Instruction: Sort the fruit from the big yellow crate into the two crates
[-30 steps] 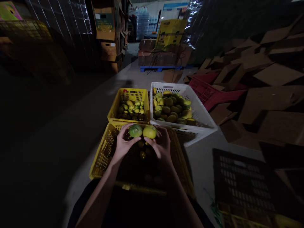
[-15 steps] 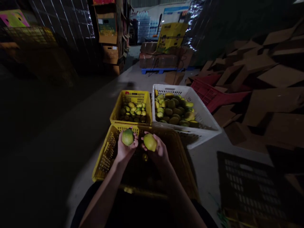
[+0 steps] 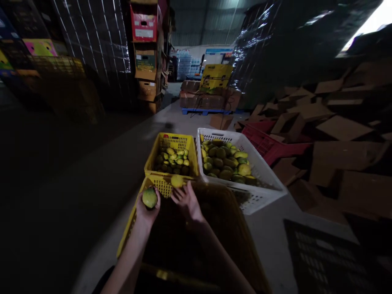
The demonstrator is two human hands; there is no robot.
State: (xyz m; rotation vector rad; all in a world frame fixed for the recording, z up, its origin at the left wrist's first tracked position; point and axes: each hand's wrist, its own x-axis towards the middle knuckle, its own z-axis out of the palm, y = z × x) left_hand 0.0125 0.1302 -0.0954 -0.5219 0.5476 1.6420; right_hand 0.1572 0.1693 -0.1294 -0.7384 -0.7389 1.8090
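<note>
My left hand (image 3: 147,208) is closed round a greenish lemon (image 3: 150,197) above the left side of the near yellow crate (image 3: 126,232). Just beyond the fingertips of my right hand (image 3: 187,201), a yellow lemon (image 3: 177,181) appears blurred in the air. Those fingers are spread with nothing between them. Past it stands a smaller yellow crate (image 3: 149,160) with several small yellow and green lemons (image 3: 176,157) in it. The white crate (image 3: 266,175) to its right holds bigger green-yellow lemons (image 3: 225,157). Deep shadow hides most of the near crate's inside.
Flattened cardboard boxes (image 3: 343,157) are heaped on the right around a red crate (image 3: 260,141). A dark crate (image 3: 318,253) lies at the lower right. Farther back, a blue pallet (image 3: 205,111) carries boxes, and stacked cartons (image 3: 146,61) rise at the left of the aisle.
My right hand has opened, and its yellow lemon has left it toward the small yellow crate. My left hand, still holding the greenish lemon, has shifted left. The camera view has tilted up.
</note>
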